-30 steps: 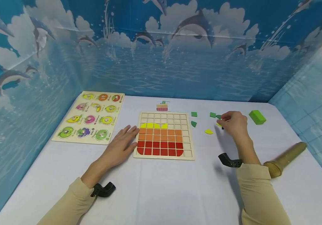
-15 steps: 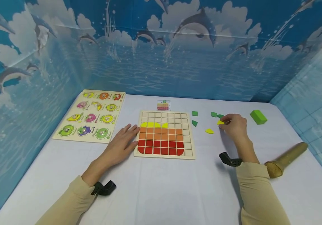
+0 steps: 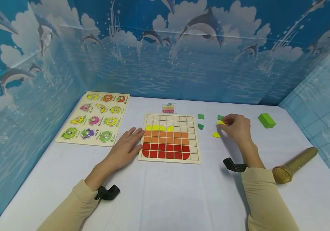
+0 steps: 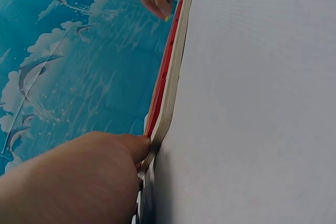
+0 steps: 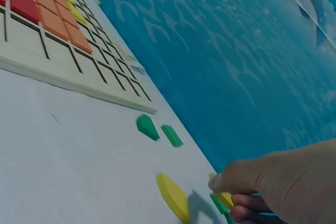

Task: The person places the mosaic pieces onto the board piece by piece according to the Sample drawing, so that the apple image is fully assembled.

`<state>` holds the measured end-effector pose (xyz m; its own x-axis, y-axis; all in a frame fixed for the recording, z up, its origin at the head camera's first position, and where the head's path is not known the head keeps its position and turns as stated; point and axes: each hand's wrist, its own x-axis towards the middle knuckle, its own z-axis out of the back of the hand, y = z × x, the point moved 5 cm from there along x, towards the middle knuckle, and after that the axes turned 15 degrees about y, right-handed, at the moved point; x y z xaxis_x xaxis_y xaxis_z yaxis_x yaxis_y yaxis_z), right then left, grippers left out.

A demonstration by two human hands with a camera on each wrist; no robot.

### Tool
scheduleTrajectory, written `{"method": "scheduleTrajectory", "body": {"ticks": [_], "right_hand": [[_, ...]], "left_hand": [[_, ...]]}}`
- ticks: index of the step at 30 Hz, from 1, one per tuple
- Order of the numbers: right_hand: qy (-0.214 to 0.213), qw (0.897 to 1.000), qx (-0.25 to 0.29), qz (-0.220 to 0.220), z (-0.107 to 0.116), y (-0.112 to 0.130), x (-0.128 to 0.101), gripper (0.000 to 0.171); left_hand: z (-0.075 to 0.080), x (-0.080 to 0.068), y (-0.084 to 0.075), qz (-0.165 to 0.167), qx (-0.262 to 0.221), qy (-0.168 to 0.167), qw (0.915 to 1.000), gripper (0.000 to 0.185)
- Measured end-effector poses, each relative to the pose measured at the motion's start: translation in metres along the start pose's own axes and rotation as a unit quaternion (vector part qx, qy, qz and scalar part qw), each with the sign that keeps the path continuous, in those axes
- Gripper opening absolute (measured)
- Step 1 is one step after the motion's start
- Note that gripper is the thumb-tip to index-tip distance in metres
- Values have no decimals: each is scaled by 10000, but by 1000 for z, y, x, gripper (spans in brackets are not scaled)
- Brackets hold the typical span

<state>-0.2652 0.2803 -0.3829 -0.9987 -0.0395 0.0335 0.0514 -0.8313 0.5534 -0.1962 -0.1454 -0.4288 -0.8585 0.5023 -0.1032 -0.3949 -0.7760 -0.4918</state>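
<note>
A wooden grid board point(image 3: 195, 158) point(image 5: 31, 64) lies mid-table with red, orange and some yellow tiles in its lower rows. My left hand point(image 3: 125, 146) point(image 4: 79, 177) rests flat against the board's left edge, fingers straight. To the right of the board my right hand point(image 3: 234, 126) point(image 5: 273, 182) pinches a small yellow piece point(image 3: 220, 122) point(image 5: 224, 198) just above the table. A second yellow piece point(image 3: 215, 135) point(image 5: 172, 196) lies loose beside it. Green pieces point(image 3: 200, 116) point(image 5: 147, 127) lie close by.
A fruit peg puzzle point(image 3: 94, 117) sits at the far left. A small picture card point(image 3: 168, 108) lies behind the grid board. A green block point(image 3: 266, 120) and a brown cylinder point(image 3: 294, 164) lie to the right. Blue dolphin-print walls enclose the table.
My right hand has lifted a yellow piece from among the green pieces and shifted slightly left toward the board. The left hand has stayed put.
</note>
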Motion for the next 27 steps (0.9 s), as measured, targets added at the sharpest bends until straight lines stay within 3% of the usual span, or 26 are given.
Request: {"method": "scheduleTrajectory", "body": {"ticks": [13,19,27], "right_hand": [[787,9875,443,1295,-49,73,0,24],[1025,9828,356,1493,-71,86,-4,23],[892,9809,512,1653,-84,95,-8,18]], "left_hand": [[1,-1,-1,60,-22,42,10000,65],[1,-1,-2,51,-52,24,10000,65],[1,-1,-2,37,-36,31,10000,65]]}}
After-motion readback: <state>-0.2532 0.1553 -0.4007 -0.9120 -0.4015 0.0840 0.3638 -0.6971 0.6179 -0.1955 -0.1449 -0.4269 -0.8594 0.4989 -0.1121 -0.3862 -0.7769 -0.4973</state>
